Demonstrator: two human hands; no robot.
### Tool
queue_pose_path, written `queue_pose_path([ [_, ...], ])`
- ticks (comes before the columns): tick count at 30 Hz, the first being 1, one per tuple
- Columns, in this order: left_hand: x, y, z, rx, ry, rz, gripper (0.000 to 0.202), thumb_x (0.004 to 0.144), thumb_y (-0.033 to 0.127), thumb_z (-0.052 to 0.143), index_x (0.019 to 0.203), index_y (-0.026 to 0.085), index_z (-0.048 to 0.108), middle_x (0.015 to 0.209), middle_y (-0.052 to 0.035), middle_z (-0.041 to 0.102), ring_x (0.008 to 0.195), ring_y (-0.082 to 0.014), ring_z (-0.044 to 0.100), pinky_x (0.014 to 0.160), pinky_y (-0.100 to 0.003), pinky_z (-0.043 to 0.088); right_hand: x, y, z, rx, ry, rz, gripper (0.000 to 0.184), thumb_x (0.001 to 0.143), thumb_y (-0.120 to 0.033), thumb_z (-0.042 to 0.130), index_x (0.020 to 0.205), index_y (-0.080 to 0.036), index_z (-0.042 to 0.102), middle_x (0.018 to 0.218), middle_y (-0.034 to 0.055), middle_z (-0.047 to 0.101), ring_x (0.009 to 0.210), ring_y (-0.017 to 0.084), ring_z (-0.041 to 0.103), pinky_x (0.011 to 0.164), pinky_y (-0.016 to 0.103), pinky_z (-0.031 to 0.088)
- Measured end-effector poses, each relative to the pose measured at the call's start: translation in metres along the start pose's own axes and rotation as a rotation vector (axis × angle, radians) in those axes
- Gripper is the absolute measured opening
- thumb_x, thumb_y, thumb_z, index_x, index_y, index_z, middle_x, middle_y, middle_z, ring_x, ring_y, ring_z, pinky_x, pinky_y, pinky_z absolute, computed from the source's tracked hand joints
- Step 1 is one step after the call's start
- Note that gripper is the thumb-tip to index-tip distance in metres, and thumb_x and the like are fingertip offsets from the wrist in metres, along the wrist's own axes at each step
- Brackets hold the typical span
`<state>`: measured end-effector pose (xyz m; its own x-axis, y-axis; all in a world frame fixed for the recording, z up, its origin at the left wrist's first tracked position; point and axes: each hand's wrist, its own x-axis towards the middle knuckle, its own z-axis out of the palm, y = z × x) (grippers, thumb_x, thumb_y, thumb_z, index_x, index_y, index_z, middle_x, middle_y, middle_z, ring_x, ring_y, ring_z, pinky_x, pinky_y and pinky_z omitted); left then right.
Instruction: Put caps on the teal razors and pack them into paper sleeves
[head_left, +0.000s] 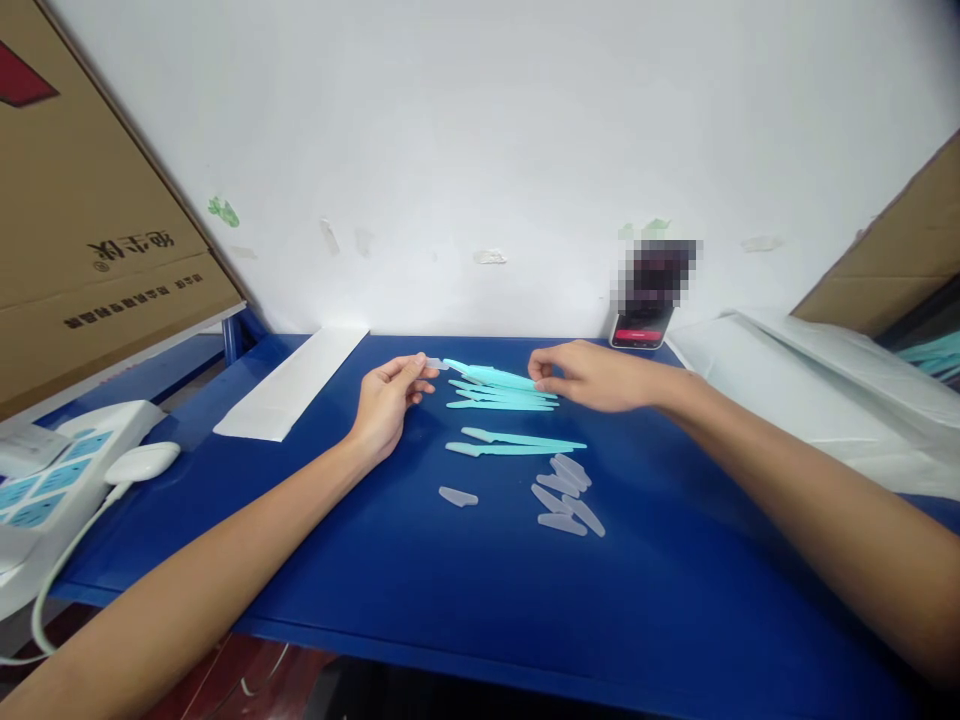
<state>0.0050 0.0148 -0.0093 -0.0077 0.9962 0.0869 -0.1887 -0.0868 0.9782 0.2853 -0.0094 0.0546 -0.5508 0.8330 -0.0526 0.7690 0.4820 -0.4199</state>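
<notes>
My left hand (pixel 391 398) pinches a clear blade cover (pixel 435 364) between thumb and fingers. Just right of the cover lies the tip of a turquoise eyebrow razor (pixel 499 377); a small gap seems to part them. The fingers of my right hand (pixel 589 375) are closed on the handle end of that razor, above a pile of similar razors (pixel 506 402). Two more razors (pixel 517 450) lie nearer to me. Several loose clear covers (pixel 561 522) are heaped at the front right, and a single cover (pixel 458 496) rests apart to their left.
A white strip (pixel 296 385) lies at the back left of the blue table (pixel 360 570). A phone (pixel 641 325) leans on the wall. White plastic packaging (pixel 810 390) is on the right; a power strip (pixel 75 480) with a charger and cable stands left, below a cardboard box (pixel 97 190).
</notes>
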Motion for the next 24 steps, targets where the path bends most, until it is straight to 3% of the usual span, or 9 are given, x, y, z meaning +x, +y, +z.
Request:
queue_pose_path([
  [5,0.0,-0.003,0.0,0.013,-0.015,0.032,0.046,0.064,0.052,0.09,0.083,0.014,0.074,0.083,-0.0057,0.074,0.065,-0.0102,0.06,0.054,-0.02,0.039,0.001,-0.001,0.002,0.005,-0.006,-0.022,0.015,0.094,-0.033,0.047,0.09,-0.02,0.054,0.092,0.0062,0.065,0.076,0.017,0.053,0.069,0.032,0.039],
  [8,-0.001,-0.005,-0.001,0.098,-0.082,0.081,0.041,0.07,0.052,0.087,0.084,0.015,0.075,0.079,-0.0061,0.073,0.068,-0.0127,0.061,0.056,-0.022,0.04,0.001,-0.003,0.006,-0.008,-0.001,-0.047,0.016,0.095,-0.033,0.047,0.093,-0.02,0.056,0.093,0.0063,0.066,0.077,0.017,0.054,0.067,0.031,0.038],
  [13,-0.002,0.003,-0.008,0.449,-0.257,0.213,0.034,0.078,0.052,0.078,0.083,0.018,0.077,0.077,-0.006,0.073,0.068,-0.0163,0.06,0.063,-0.027,0.043,0.0,-0.005,0.008,-0.011,-0.066,-0.018,0.016,0.091,-0.032,0.054,0.087,-0.019,0.062,0.087,0.0051,0.069,0.073,0.017,0.057,0.066,0.031,0.038],
  [17,-0.001,0.01,-0.012,0.76,-0.33,0.448,0.029,0.086,0.047,0.069,0.078,0.021,0.077,0.082,-0.0066,0.071,0.073,-0.0193,0.06,0.065,-0.03,0.043,-0.001,-0.004,0.004,0.053,-0.14,-0.005,0.024,0.09,-0.039,0.057,0.082,-0.018,0.067,0.087,0.0044,0.07,0.072,0.016,0.058,0.066,0.03,0.04],
  [21,-0.003,0.013,-0.013,0.896,-0.344,0.589,0.025,0.09,0.042,0.062,0.093,0.022,0.077,0.078,-0.0052,0.065,0.068,-0.0183,0.056,0.066,-0.031,0.044,0.001,-0.003,0.002,0.004,-0.098,0.04,0.021,0.09,-0.034,0.055,0.089,-0.018,0.069,0.081,0.0037,0.068,0.068,0.015,0.055,0.064,0.03,0.038],
  [24,-0.011,0.024,-0.012,0.959,-0.52,0.616,0.024,0.088,0.041,0.063,0.083,0.022,0.076,0.07,-0.0041,0.061,0.065,-0.0183,0.053,0.065,-0.031,0.042,0.003,-0.001,0.006,-0.028,-0.097,0.04,0.019,0.089,-0.032,0.056,0.091,-0.019,0.07,0.079,0.0031,0.067,0.068,0.015,0.056,0.063,0.03,0.038],
])
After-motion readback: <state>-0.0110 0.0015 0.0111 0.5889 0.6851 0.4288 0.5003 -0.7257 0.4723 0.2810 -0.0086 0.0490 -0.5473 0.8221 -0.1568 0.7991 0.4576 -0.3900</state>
